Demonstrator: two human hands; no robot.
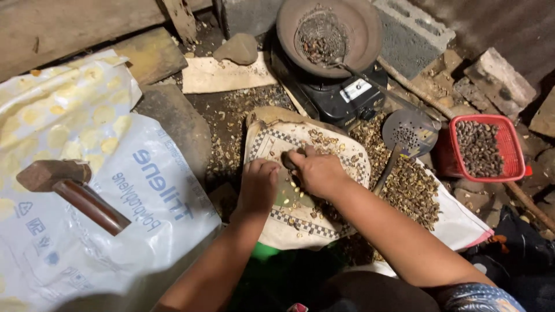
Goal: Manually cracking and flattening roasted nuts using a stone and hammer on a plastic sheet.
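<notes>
- Right hand [317, 172] is clenched around a small dark stone-like piece [288, 160], which sits over the far part of the patterned tile [300, 222] on the floor.
- Left hand [257, 184] is curled, knuckles up, touching the tile just beside it. Can't tell if that grip holds a nut.
- Biggest risk imo: those left fingers are right next to the striking spot, so a slightly off hit could catch them.
- The pale kernels [296, 188] lie loose between the hands, so a hard knock could scatter them into the shell litter [404, 185] to the right.
- The slotted ladle [409, 134] is close to the right arm and could get bumped by an elbow swing.
</notes>
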